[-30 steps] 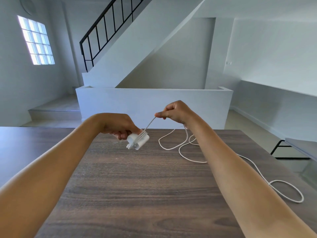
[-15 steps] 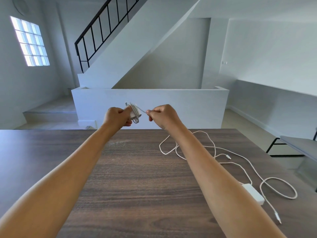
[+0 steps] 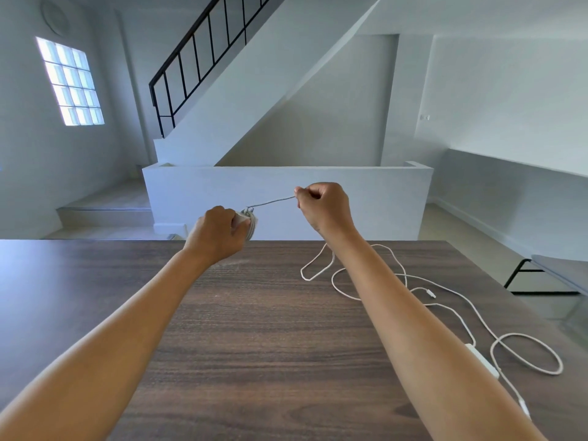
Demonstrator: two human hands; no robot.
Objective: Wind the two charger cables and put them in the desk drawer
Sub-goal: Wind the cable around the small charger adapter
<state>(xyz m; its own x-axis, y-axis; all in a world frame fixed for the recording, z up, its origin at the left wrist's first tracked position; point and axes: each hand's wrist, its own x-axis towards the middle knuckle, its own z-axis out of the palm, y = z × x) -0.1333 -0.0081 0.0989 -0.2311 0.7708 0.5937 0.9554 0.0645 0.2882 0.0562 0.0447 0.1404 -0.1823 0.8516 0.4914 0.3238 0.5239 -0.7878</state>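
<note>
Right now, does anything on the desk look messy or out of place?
Yes: loose white charger cable sprawls in crossing loops over the right of the dark wooden desk, by a white adapter. No visible damage.

Past the dark wood-grain bench (image 3: 254, 329) I see a staircase with a black railing (image 3: 197, 62), a glass-block window (image 3: 71, 82), and a low white wall (image 3: 366, 202).

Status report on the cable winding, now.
Left hand grips the charger block, a few turns wound on. Right hand pinches the white cable, pulled taut. Slack and second charger lie loose on the desk; drawer unseen.
</note>
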